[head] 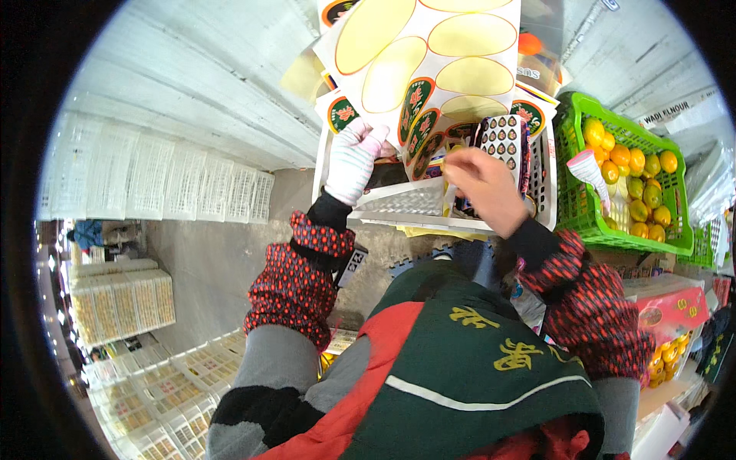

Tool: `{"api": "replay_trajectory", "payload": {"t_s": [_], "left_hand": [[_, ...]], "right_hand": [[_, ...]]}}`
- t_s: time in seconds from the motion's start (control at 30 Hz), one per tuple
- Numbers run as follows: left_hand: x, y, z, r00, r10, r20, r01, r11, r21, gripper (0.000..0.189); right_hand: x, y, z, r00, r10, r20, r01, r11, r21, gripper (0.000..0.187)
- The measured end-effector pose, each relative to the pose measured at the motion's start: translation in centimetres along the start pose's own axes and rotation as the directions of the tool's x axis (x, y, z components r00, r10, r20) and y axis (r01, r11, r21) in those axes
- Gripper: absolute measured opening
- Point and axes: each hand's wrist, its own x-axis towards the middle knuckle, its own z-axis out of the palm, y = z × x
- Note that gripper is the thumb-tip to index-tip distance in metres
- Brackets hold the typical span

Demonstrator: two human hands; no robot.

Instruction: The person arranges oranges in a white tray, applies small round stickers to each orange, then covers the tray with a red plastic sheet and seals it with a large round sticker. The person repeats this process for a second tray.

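My left hand [352, 164] wears a white striped glove and pinches the edge of a large label sheet [468, 34]. Pale yellow ovals fill the upper part of this sheet. Its lower end curls down, with dark green oval labels [415, 102] still on it. My bare right hand [486, 184] is blurred, its fingers bent close to the curled end; whether they hold anything cannot be seen. Beneath both hands is a white plastic basket [391, 221] holding more printed sheets. A sheet of small dark stickers [501, 138] stands in its right part.
Right of the basket, a green crate [624, 238] holds orange fruit [638, 158] and a loose striped glove [592, 172]. Stacked white crates [167, 178] line the left wall. Filled crates [123, 299] stand at lower left. A red carton [670, 313] with fruit sits at lower right.
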Motion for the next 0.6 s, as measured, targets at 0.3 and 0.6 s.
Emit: {"api": "replay_trajectory", "payload": {"t_s": [0.3, 0.6], "left_hand": [[-2.7, 3.3, 3.0, 0.991, -0.024, 0.128, 0.0, 0.982, 0.19, 0.021], [-3.3, 3.3, 3.4, 0.994, -0.036, 0.099, 0.021, 0.989, 0.148, 0.015]], "right_hand": [[3.5, 3.4, 5.4, 0.975, -0.106, -0.197, 0.089, 0.992, -0.09, 0.032], [3.6, 3.5, 4.9, 0.849, -0.508, -0.143, 0.392, 0.788, -0.474, 0.012]]}}
